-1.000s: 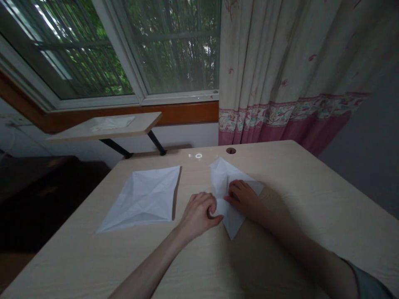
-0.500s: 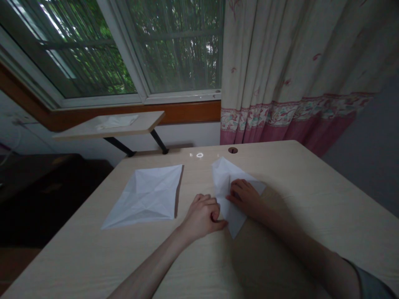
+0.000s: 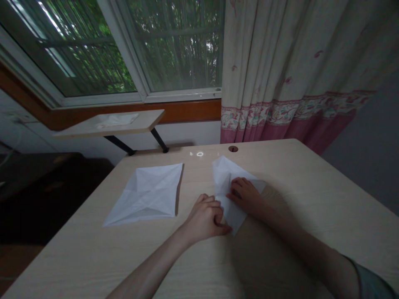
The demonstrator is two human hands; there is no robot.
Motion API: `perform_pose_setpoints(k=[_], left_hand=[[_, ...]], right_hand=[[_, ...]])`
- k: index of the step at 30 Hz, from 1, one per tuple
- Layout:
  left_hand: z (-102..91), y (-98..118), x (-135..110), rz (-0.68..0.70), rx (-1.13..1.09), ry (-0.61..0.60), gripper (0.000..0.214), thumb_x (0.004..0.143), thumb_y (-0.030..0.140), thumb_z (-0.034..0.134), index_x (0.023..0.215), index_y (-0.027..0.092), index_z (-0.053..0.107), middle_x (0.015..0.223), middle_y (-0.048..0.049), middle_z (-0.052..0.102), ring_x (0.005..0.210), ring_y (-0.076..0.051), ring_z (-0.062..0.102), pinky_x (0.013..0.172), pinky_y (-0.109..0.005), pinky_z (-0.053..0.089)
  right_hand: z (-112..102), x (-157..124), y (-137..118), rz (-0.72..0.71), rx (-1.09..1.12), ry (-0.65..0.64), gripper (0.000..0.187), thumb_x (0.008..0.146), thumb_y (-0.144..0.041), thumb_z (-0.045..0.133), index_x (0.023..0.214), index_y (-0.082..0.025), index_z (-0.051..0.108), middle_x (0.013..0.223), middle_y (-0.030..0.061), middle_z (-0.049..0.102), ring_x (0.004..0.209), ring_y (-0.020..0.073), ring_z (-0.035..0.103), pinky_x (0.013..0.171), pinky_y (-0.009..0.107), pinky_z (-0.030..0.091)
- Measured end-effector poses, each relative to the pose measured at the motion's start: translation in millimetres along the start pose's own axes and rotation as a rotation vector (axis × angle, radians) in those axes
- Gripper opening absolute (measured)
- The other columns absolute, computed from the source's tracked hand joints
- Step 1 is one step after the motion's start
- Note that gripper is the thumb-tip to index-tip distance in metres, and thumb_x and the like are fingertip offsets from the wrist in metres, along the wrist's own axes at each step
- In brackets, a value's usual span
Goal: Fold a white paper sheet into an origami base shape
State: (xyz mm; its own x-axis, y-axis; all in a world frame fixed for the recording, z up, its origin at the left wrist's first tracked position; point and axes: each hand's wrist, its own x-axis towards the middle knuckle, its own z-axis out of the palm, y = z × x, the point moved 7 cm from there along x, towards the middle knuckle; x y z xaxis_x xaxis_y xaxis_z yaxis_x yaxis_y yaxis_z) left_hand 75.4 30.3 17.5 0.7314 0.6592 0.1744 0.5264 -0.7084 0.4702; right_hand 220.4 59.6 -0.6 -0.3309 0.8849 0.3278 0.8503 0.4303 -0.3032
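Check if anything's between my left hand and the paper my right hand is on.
Nothing visible: your left hand is at the left edge of that white paper, your right hand rests on it, and the other sheet lies apart to the left.

The right hand [image 3: 248,198] hides part of the folded paper [image 3: 223,182] — its grip seems unclear.

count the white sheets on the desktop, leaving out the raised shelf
2. One creased sheet lies off to the left; the second sheet is partly under the right hand, with the left hand at its left edge. Others could be hidden beneath.
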Motion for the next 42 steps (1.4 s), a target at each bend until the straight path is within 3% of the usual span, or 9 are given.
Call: perform_pose_setpoints(k=[31, 36, 39, 42], left_hand=[[3.9, 3.8, 0.5, 0.023, 0.048, -0.023, 0.053, 0.057, 0.054, 0.09, 0.056, 0.018, 0.052, 0.066, 0.0052, 0.057, 0.078, -0.016, 0.053, 0.079, -0.032, 0.03], [4.9, 7.8, -1.2, 0.1, 0.107, -0.02, 0.049, 0.071, 0.058, 0.08, 0.059, 0.018, 0.054, 0.071, 0.0026, 0.059, 0.082, -0.018, 0.055, 0.082, -0.034, 0.032], [2.5, 8.6, -1.6, 0.114, 0.121, 0.005, 0.039, 0.09, 0.045, 0.067, 0.063, 0.019, 0.058, 0.072, 0.0015, 0.061, 0.082, -0.017, 0.056, 0.081, -0.034, 0.034], [-4.5, 5.7, -1.7, 0.073, 0.167, 0.105, 0.03, 0.097, 0.033, 0.057, 0.071, 0.019, 0.063, 0.079, -0.0017, 0.064, 0.086, -0.019, 0.057, 0.081, -0.035, 0.037]], right_hand=[[0.4, -0.6, -2.5, -0.009, -0.031, 0.0, 0.007, 0.091, -0.024, 0.065, 0.089, -0.019, 0.061, 0.104, 0.0096, 0.064, 0.099, 0.0262, 0.057, 0.088, 0.041, 0.048], [0.3, -1.2, -3.3, -0.02, -0.039, 0.013, 0.006, 0.091, -0.023, 0.063, 0.087, -0.02, 0.06, 0.102, 0.0092, 0.063, 0.098, 0.0259, 0.056, 0.088, 0.041, 0.048], [-1.5, -1.7, -4.9, -0.03, -0.041, 0.008, 0.006, 0.092, -0.023, 0.061, 0.087, -0.02, 0.059, 0.101, 0.0097, 0.063, 0.097, 0.0259, 0.056, 0.087, 0.041, 0.048], [-3.2, -2.3, -6.7, -0.054, -0.016, 0.004, 0.006, 0.094, -0.023, 0.058, 0.088, -0.02, 0.059, 0.101, 0.0092, 0.063, 0.097, 0.0254, 0.056, 0.086, 0.041, 0.048]])
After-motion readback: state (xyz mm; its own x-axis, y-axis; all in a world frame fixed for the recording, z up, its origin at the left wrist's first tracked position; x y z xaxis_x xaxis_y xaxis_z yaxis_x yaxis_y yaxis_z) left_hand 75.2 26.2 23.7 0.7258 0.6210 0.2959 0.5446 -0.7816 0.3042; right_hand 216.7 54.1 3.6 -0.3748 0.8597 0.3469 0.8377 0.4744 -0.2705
